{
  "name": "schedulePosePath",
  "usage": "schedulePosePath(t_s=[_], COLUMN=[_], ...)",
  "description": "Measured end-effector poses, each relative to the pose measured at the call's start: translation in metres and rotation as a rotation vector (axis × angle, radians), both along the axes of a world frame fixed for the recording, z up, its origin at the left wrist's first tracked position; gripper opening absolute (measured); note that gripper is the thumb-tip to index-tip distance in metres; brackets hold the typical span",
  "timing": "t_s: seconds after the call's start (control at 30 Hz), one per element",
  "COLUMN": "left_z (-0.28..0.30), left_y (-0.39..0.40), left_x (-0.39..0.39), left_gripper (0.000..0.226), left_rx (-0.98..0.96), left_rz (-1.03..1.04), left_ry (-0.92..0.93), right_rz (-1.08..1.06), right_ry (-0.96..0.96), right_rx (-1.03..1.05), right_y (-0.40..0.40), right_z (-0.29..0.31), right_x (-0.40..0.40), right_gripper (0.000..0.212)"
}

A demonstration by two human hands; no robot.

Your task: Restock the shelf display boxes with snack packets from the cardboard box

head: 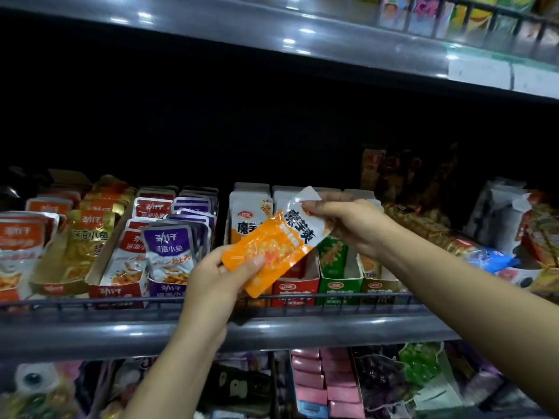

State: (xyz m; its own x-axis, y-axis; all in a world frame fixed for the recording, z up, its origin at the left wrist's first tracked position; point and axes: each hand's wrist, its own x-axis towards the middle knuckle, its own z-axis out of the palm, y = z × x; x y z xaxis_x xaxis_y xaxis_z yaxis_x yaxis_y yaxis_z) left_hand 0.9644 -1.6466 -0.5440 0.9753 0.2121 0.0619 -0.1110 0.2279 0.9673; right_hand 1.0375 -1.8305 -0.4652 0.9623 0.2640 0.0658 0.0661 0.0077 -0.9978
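Both hands, left (211,282) and right (348,220), pinch one tilted orange-and-white snack packet (272,246) with curled fingers.

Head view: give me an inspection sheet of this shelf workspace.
Surface: grey shelf with a wire front rail, stocked.
Job's things: orange snack packet held tilted in front of the shelf; display boxes in red, green and purple rows behind it; cardboard box not seen.
Clutter: loose packets piled at right.
Hands: left hand pinches the packet's lower end; right hand pinches its white top edge.
Cables: nothing seen.
Surroundings: upper shelf above, lower shelf goods below; dark back.
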Motion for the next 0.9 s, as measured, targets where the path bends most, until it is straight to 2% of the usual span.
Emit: schedulePosePath(t_s=[0.03, 0.13, 0.2, 0.37, 0.47, 0.63, 0.77, 0.83, 0.9], left_z=[-0.001, -0.006, -0.009, -0.019, -0.027, -0.036, -0.044, -0.045, -0.044], left_y=[-0.002, -0.003, -0.001, 0.004, 0.007, 0.008, 0.009, 0.009, 0.009], left_x=[0.000, 0.000, 0.002, -0.001, -0.003, 0.001, 0.002, 0.002, 0.001], left_gripper=[0.019, 0.014, 0.019, 0.052, 0.050, 0.060, 0.079, 0.078, 0.067], left_rx=[-0.006, -0.040, 0.054, 0.731, 0.995, 1.376, 1.497, 1.518, 1.488], left_rz=[0.033, 0.115, 0.157, 0.325, 0.282, 0.164, 0.107, 0.114, 0.114], left_ry=[-0.011, -0.033, -0.055, -0.168, -0.263, -0.253, -0.235, -0.227, -0.208], right_rz=[0.025, 0.047, -0.027, -0.182, -0.181, -0.112, -0.174, -0.194, -0.208], right_ry=[-0.002, -0.118, -0.248, -0.486, -0.569, -0.653, -0.811, -0.886, -0.912], right_rx=[-0.022, -0.284, -0.404, -0.757, -0.922, -1.067, -1.254, -1.282, -1.251], right_y=[0.006, 0.022, 0.031, 0.051, 0.067, 0.081, 0.079, 0.076, 0.076], right_z=[0.000, 0.004, 0.012, 0.029, 0.025, -0.001, -0.021, -0.029, -0.033], right_x=[-0.001, -0.005, -0.001, 0.025, 0.032, 0.035, 0.036, 0.038, 0.039], right_gripper=[0.014, 0.019, 0.026, 0.051, 0.059, 0.050, 0.059, 0.059, 0.065])
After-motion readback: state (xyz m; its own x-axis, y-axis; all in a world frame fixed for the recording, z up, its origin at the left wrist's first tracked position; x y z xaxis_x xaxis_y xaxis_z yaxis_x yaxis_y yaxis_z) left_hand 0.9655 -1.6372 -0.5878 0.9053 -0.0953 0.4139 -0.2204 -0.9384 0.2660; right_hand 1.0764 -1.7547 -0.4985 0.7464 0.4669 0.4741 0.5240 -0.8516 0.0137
